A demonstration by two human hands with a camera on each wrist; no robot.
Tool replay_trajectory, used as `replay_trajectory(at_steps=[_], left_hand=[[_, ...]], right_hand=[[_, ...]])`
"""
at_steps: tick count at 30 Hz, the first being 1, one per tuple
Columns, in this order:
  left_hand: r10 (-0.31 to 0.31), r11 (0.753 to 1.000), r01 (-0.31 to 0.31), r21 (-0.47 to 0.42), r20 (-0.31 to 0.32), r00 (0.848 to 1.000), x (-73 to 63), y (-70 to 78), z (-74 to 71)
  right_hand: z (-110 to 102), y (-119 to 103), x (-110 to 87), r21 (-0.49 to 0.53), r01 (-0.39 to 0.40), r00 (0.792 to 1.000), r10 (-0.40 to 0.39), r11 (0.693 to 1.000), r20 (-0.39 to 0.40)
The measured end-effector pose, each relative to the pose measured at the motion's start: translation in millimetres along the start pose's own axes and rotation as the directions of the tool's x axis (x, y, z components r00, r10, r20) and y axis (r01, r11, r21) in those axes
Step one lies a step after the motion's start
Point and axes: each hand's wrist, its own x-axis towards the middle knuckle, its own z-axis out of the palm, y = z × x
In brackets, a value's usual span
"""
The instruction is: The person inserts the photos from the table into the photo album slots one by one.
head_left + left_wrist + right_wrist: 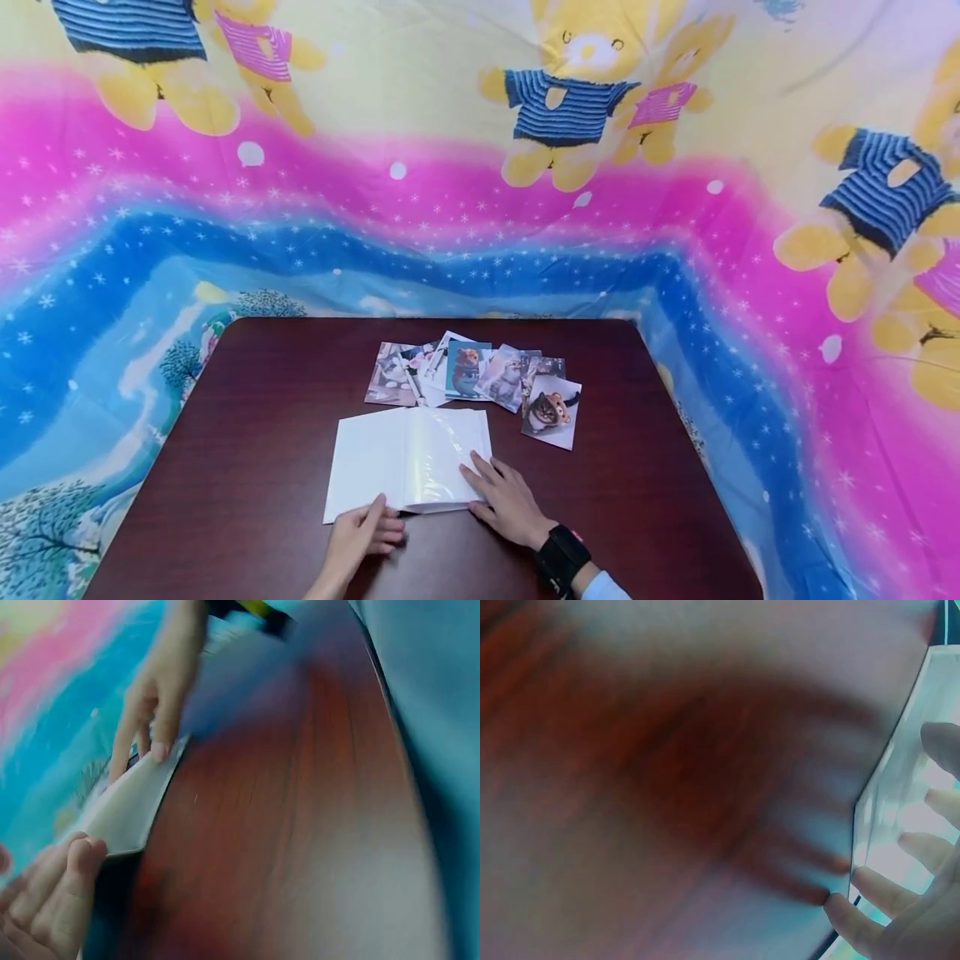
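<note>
A white photo album (367, 458) lies spread open on the table, a glossy clear sleeve (442, 458) covering its right page. My right hand (513, 504) rests on the lower right part of that page, fingers extended and spread. At the near edge by the spine is my left hand (360, 533), thumb up and fingers loosely bent; in the left wrist view its fingertips (86, 855) are close to the album's corner, and contact is hard to judge. Behind the album lie several cat photos, one of them a cat in an animal hood (551, 412).
The dark reddish-brown table (247, 433) has rounded far corners. A patterned cloth (450, 208) with bears hangs around its back and sides. Overlapping photo cards (468, 371) fan out just beyond the album. A black band (562, 557) circles my right wrist.
</note>
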Motion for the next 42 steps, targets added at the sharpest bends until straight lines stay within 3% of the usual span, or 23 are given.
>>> replay_trajectory(at_steps=[1, 2, 3, 4, 5, 6, 7, 8, 10, 13, 15, 17, 23, 29, 32, 37, 42], left_hand=[[0.14, 0.984, -0.137, 0.116, -0.018, 0.99, 2.5, 4.1, 4.6], [0.287, 0.931, -0.274, 0.242, -0.019, 0.958, 5.8, 8.0, 8.2], [0.429, 0.842, -0.398, 0.365, -0.004, 0.903, 10.0, 11.2, 11.0], [0.555, 0.723, -0.503, 0.474, 0.035, 0.831, 15.1, 13.4, 12.5], [0.656, 0.587, -0.581, 0.563, 0.09, 0.75, 20.3, 14.8, 13.2], [0.723, 0.463, -0.64, 0.613, 0.157, 0.673, 26.0, 15.3, 13.5], [0.754, 0.362, -0.679, 0.638, 0.228, 0.616, 32.1, 15.0, 13.4], [0.761, 0.282, -0.709, 0.647, 0.299, 0.576, 37.9, 14.2, 13.3], [0.736, 0.17, -0.747, 0.642, 0.421, 0.53, 48.6, 10.3, 14.0], [0.663, 0.06, -0.761, 0.646, 0.544, 0.514, 60.1, 2.0, 15.7], [0.621, 0.015, -0.762, 0.647, 0.592, 0.515, 65.0, -3.8, 16.9], [0.6, -0.009, -0.764, 0.645, 0.615, 0.512, 68.1, -8.7, 18.1], [0.605, -0.043, -0.764, 0.644, 0.625, 0.493, 72.5, -16.9, 20.1], [0.598, -0.086, -0.752, 0.653, 0.638, 0.485, 73.0, -20.2, 21.5], [0.602, -0.089, -0.752, 0.653, 0.637, 0.482, 73.1, -21.6, 22.4], [0.604, -0.088, -0.746, 0.66, 0.631, 0.487, 71.7, -25.3, 24.3], [0.611, -0.097, -0.742, 0.663, 0.628, 0.482, 69.5, -28.6, 25.0]], right_hand=[[-1, 2, 1.3, 0.008, 0.002, 1.0, -0.002, 1.0, 0.007], [-3, 3, 2.5, 0.013, 0.004, 1.0, -0.004, 1.0, 0.013], [-4, 4, 3.7, 0.018, 0.004, 1.0, -0.005, 1.0, 0.019], [-5, 5, 5.0, 0.021, 0.004, 1.0, -0.005, 1.0, 0.025], [-6, 6, 5.9, 0.025, 0.005, 1.0, -0.006, 1.0, 0.03], [-7, 7, 6.3, 0.025, 0.002, 0.999, -0.003, 1.0, 0.034], [-7, 7, 6.5, 0.024, 0.001, 0.999, -0.001, 1.0, 0.037], [-8, 7, 6.5, 0.019, 0.0, 0.999, -0.001, 1.0, 0.038], [-8, 7, 6.4, 0.013, -0.002, 0.999, 0.001, 1.0, 0.042], [-8, 7, 6.0, 0.014, -0.001, 0.999, 0.001, 1.0, 0.049], [-8, 7, 6.1, 0.017, -0.001, 0.999, 0.0, 1.0, 0.051], [-8, 7, 6.4, 0.014, 0.004, 0.999, -0.004, 1.0, 0.051], [-10, 7, 9.1, 0.0, 0.03, 0.998, -0.03, 1.0, 0.05], [-27, 17, 21.8, 0.101, 0.076, 0.992, -0.086, 0.992, 0.095], [-41, 28, 40.5, 0.128, 0.111, 0.993, -0.115, 0.986, 0.031], [-51, 44, 84.1, -0.018, 0.159, 0.976, -0.16, 0.987, -0.151], [-45, 50, 128.1, -0.232, 0.119, 0.973, -0.159, 0.965, -0.165]])
